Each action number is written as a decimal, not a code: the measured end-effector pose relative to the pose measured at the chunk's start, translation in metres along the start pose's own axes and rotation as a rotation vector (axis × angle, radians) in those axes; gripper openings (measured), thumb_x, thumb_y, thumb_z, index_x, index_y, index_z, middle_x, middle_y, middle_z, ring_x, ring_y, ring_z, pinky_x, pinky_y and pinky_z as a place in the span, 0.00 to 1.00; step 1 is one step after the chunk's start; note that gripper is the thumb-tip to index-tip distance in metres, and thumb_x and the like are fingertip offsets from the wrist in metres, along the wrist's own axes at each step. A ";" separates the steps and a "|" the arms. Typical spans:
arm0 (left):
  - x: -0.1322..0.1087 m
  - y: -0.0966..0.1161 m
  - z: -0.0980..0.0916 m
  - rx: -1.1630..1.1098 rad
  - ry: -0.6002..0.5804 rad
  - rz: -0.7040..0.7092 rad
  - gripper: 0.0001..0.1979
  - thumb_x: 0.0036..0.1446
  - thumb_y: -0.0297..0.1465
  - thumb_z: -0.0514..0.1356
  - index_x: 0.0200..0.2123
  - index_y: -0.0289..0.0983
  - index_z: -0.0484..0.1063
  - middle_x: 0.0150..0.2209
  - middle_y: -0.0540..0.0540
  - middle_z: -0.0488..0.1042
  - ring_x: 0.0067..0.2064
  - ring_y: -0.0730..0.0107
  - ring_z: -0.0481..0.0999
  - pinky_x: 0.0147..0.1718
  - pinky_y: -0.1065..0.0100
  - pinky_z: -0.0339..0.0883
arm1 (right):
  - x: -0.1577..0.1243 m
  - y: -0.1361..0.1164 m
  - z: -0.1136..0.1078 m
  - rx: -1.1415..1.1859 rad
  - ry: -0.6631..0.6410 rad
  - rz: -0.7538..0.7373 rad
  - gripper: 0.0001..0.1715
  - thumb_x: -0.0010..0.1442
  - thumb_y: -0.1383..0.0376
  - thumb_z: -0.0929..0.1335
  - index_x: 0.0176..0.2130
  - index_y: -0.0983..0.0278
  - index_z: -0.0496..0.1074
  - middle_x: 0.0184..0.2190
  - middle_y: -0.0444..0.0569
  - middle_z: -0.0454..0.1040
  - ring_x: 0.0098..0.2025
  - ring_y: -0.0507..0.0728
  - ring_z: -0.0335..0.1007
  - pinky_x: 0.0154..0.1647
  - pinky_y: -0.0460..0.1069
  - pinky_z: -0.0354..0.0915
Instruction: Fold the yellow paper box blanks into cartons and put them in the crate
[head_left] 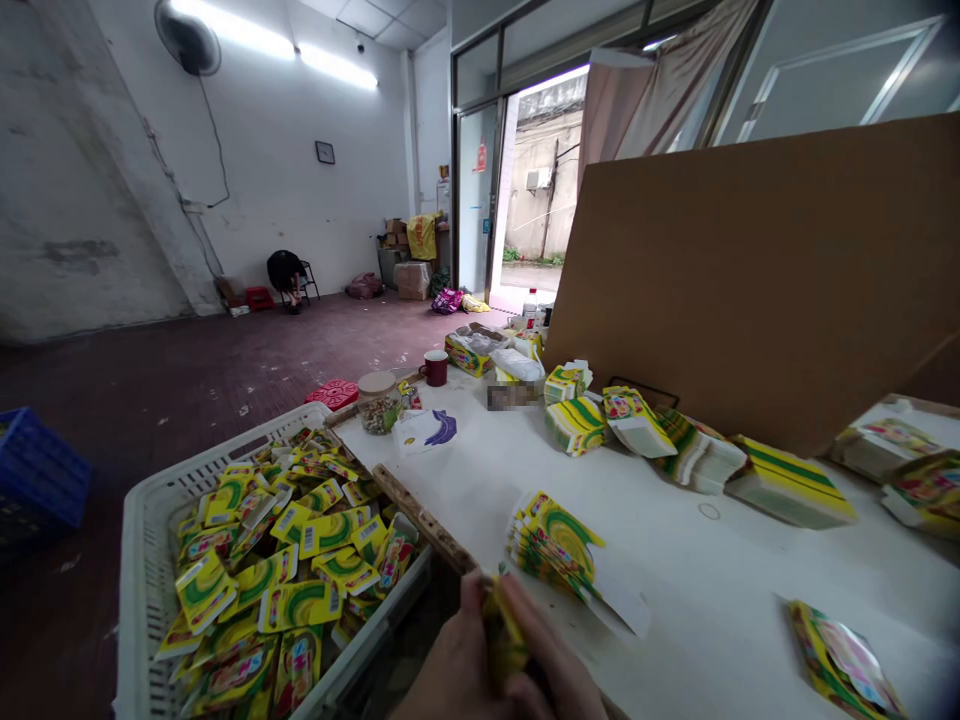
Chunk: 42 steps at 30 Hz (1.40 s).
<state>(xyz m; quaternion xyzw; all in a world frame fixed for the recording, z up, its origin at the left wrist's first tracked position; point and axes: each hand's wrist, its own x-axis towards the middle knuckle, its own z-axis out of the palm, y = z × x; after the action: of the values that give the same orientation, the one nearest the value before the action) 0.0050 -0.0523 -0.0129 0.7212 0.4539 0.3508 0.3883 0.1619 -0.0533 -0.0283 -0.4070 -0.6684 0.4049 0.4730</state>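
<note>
At the bottom middle, in front of the table edge, my left hand point(446, 660) and my right hand point(553, 655) are both closed on a small yellow carton point(504, 635). Fingers cover much of this carton, and it is slightly blurred. Just beyond it on the white table lies a fanned stack of flat yellow-green cartons point(559, 540), with white flaps toward the right. To the left of my hands stands a white plastic crate point(139, 590) filled with many yellow cartons point(300, 600).
More carton stacks point(697, 455) line the back of the table point(675, 580), before a large brown cardboard sheet point(735, 280). One carton bundle point(844, 660) lies at right. A jar point(379, 405) and a dark red mug point(435, 370) stand at the far left edge. A blue crate point(45, 470) sits on the floor.
</note>
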 end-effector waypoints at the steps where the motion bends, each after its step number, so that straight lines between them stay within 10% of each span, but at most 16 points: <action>1: 0.000 -0.001 0.000 0.013 0.012 -0.005 0.38 0.48 0.33 0.61 0.59 0.36 0.46 0.49 0.34 0.72 0.47 0.52 0.75 0.45 0.58 0.70 | 0.000 0.000 0.000 -0.062 -0.036 -0.055 0.24 0.61 0.51 0.66 0.54 0.53 0.72 0.61 0.51 0.66 0.61 0.65 0.63 0.60 0.55 0.62; 7: -0.004 -0.005 0.003 0.179 0.146 -0.097 0.33 0.47 0.31 0.61 0.57 0.32 0.55 0.55 0.29 0.66 0.57 0.43 0.67 0.55 0.49 0.61 | -0.001 0.016 -0.007 -0.226 0.110 -0.062 0.19 0.64 0.62 0.63 0.52 0.55 0.74 0.60 0.54 0.67 0.60 0.63 0.64 0.58 0.56 0.65; 16: 0.003 0.025 -0.037 0.085 -0.028 -0.168 0.35 0.39 0.32 0.67 0.51 0.39 0.57 0.42 0.44 0.76 0.42 0.58 0.77 0.41 0.64 0.69 | 0.008 0.002 -0.034 -0.297 -0.282 -0.006 0.19 0.57 0.53 0.69 0.48 0.55 0.78 0.60 0.60 0.67 0.60 0.68 0.65 0.55 0.60 0.66; 29: -0.002 0.021 -0.039 0.040 -0.044 -0.115 0.32 0.39 0.36 0.69 0.47 0.42 0.60 0.39 0.49 0.76 0.38 0.63 0.77 0.35 0.69 0.68 | 0.009 -0.002 -0.029 -0.192 -0.324 0.091 0.23 0.55 0.47 0.69 0.42 0.58 0.80 0.58 0.59 0.68 0.60 0.68 0.64 0.56 0.60 0.64; 35: 0.002 0.020 -0.032 0.091 -0.003 -0.105 0.30 0.36 0.29 0.66 0.45 0.40 0.61 0.42 0.45 0.76 0.43 0.59 0.76 0.42 0.66 0.68 | 0.004 0.007 -0.020 -0.165 -0.200 0.039 0.37 0.58 0.53 0.68 0.62 0.63 0.60 0.61 0.61 0.64 0.62 0.65 0.61 0.60 0.58 0.60; 42: 0.004 0.015 -0.035 -0.121 0.077 -0.139 0.22 0.44 0.34 0.66 0.43 0.40 0.63 0.39 0.45 0.76 0.40 0.61 0.77 0.39 0.66 0.70 | 0.012 0.013 -0.009 -0.228 -0.029 0.063 0.32 0.62 0.56 0.64 0.62 0.64 0.57 0.62 0.60 0.62 0.61 0.64 0.62 0.60 0.58 0.61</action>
<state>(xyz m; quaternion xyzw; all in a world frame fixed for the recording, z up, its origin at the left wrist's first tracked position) -0.0183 -0.0443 0.0170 0.6490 0.4954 0.3774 0.4369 0.1699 -0.0364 -0.0343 -0.4729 -0.7039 0.3467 0.4008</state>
